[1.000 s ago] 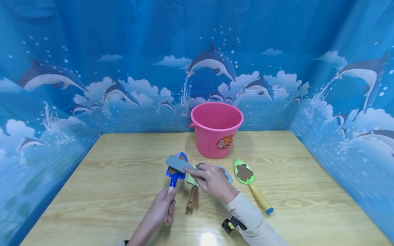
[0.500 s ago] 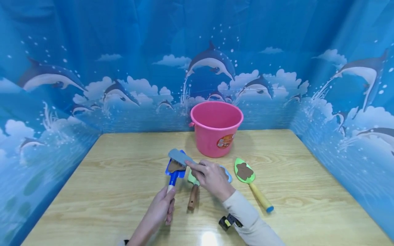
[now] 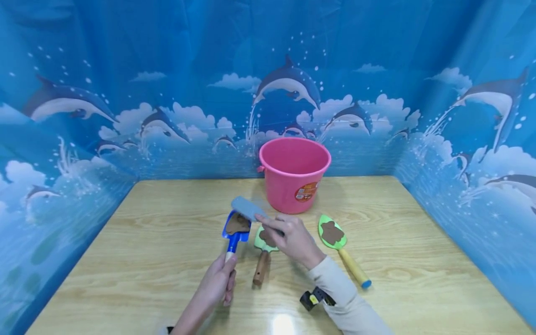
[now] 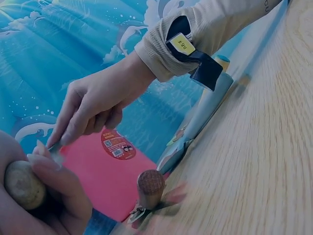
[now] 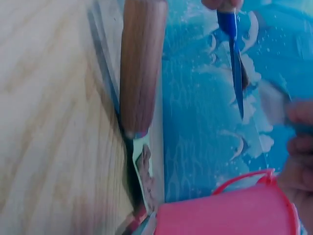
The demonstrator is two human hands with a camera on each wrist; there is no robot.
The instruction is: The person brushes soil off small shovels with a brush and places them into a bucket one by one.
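Observation:
In the head view my left hand [image 3: 217, 281] grips the pale handle of a small blue shovel [image 3: 233, 242], raised over the table. Brown, sand-like material [image 3: 237, 224] covers much of its blade. My right hand [image 3: 296, 242] holds a grey-blue brush [image 3: 247, 207], index finger stretched along its back. The brush head hovers at the blade's upper right edge; whether it touches cannot be told. In the left wrist view the round end of the shovel's handle [image 4: 24, 185] shows in the left fist. The right wrist view shows the brush [image 5: 274, 102] blurred, beside the shovel blade [image 5: 237, 81].
A pink bucket [image 3: 295, 186] stands at the back. Below the hands lies a light green shovel [image 3: 261, 267] bearing brown material. A green trowel [image 3: 332, 235] with a yellow handle lies right. A light blue tool [image 4: 205, 112] is masked by the right hand in the head view.
The brush has gone from lying across the shovel blade to its upper right edge, baring more of the brown material. The blue shovel has shifted slightly left.

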